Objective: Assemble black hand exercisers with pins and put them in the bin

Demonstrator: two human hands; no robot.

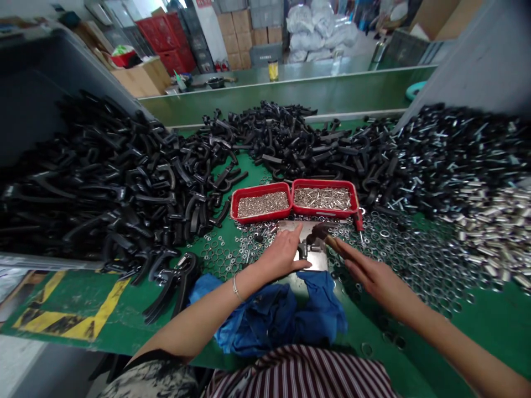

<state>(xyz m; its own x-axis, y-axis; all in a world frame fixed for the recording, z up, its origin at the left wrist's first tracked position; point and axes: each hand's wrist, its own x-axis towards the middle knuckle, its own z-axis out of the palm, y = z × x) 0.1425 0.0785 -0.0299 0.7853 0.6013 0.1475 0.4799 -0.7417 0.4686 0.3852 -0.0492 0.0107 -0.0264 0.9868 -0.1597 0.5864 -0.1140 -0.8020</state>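
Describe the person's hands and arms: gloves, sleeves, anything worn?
The left hand and right hand are bare, no gloves. A thin silver bracelet circles the left wrist. The forearms are bare. A black-and-white patterned garment shows near the left upper arm, and maroon-and-white striped cloth below.

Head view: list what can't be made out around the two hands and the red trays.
Head view, hidden: the left hand covers the middle of the steel plate, so its full shape is unclear.
Head view, blurred: the dark-headed tool at the right hand's fingertips; the blur hides whether it is gripped.
Head view, too small: the small silver pieces in the red trays; their exact kind and number cannot be told.
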